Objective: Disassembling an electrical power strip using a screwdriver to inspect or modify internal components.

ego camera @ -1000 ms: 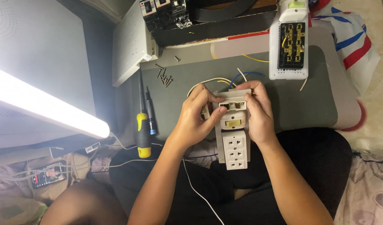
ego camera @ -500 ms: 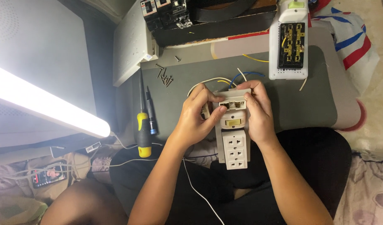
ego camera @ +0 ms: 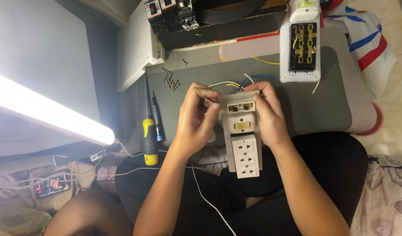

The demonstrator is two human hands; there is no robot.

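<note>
A cream-white power strip is held upright over the person's lap, just off the near edge of the grey mat that covers the bench. Its near half shows one block of sockets, above that a single yellowish switch, and at the far end an opened section with bare terminals. The right hand wraps the strip's right side, thumb laid across the open top, fingers closed on the casing. The left hand stands at the strip's left flank, fingers curled and pinched at the upper left corner; whether it grips the casing or a wire there cannot be told. Loose wires, white, yellow and blue, arc out from behind the fingertips over the mat.

The mat's middle, beyond the hands, lies open up to its far edge. At the far right corner sits a second white power strip, back cover off, brass contacts showing. Toward the far left corner lies a small cluster of screws. Along the left edge lie two tools: a yellow-handled screwdriver and a slimmer dark one with a blue band, side by side. A white box stands past the left corner, and a bright tube lamp glares well apart on the left. A thin white cord runs across the lap.
</note>
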